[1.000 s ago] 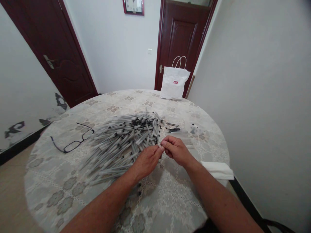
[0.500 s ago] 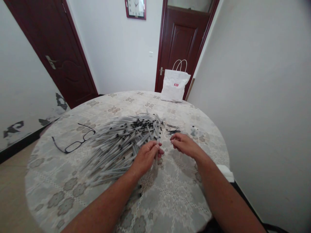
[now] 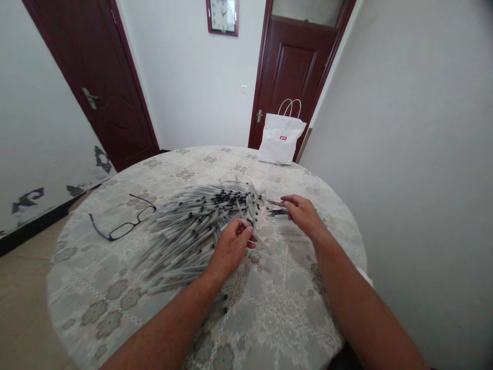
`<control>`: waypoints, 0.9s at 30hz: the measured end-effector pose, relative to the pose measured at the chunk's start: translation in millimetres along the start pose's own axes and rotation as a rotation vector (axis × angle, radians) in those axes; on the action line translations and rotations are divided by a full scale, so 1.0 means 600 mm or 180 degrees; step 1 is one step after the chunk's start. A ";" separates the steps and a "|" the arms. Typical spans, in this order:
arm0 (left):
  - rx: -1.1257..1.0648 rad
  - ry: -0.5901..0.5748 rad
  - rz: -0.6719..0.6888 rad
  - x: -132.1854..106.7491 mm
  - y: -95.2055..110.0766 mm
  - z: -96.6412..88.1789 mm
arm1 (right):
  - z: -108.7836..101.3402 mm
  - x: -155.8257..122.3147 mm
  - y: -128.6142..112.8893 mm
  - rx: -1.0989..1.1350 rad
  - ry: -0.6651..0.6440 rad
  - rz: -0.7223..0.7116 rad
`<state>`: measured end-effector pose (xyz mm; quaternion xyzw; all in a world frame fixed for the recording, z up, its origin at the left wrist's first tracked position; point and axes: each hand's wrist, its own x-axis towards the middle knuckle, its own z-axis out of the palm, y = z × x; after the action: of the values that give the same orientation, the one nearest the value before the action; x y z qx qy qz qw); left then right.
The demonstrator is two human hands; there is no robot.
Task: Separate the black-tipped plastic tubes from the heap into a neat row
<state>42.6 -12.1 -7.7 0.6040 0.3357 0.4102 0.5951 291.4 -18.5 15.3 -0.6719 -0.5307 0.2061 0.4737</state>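
Pinching one clear tube (image 3: 262,243), left hand (image 3: 233,241) sits at the near right edge of the pile (image 3: 181,226); thumb and fingers clamped on it, free end slanting near and right. Right hand (image 3: 302,213) is at the dark rods (image 3: 278,211), just right of the pile, thumb and forefinger close together. Can't tell from where I stand whether a rod is caught between them.

Step in hand, my reading: tube held ready on the left while the right picks among the rods. Next move seems to call for a fine pinch on a single rod, neighbours undisturbed, tube kept steady.

Counts: one tube in left hand. Pile: many black-tipped tubes, overlapping, uncountable. Rods: several, bunched, no exact number. Row of pale tubes (image 3: 295,234) just near the rods: several, too blurred. Dark tips (image 3: 224,297) beside left forearm: two.

Farther out: one pair of glasses (image 3: 134,224), left of the pile; one white bag (image 3: 280,141) upright on the far side; one round table (image 3: 277,308) under everything. One clock (image 3: 223,15) on the far wall, two doors (image 3: 296,77), left and far.
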 end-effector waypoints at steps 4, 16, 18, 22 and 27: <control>-0.0039 0.0000 0.0018 -0.001 0.004 -0.001 | 0.027 -0.092 -0.036 -0.0076 -0.1221 -0.0301; 0.0655 -0.0040 0.0147 -0.002 -0.004 -0.002 | -0.033 -0.124 -0.008 -0.1649 -0.1416 -0.0773; 0.0703 0.0065 0.0140 0.000 -0.002 -0.003 | -0.059 -0.120 0.014 -0.2149 -0.1333 -0.0541; 0.0803 0.0139 0.0177 0.005 -0.005 -0.008 | -0.077 -0.113 0.059 -0.2797 -0.1248 -0.0067; 0.0934 0.0307 0.0344 0.011 -0.009 -0.018 | -0.060 -0.103 0.082 -0.2974 -0.1242 -0.0067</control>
<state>36.3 -1.3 -12.9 0.6812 0.3873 0.4168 0.4608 323.4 -89.3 -23.8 -0.7557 -0.6516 0.0635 0.0164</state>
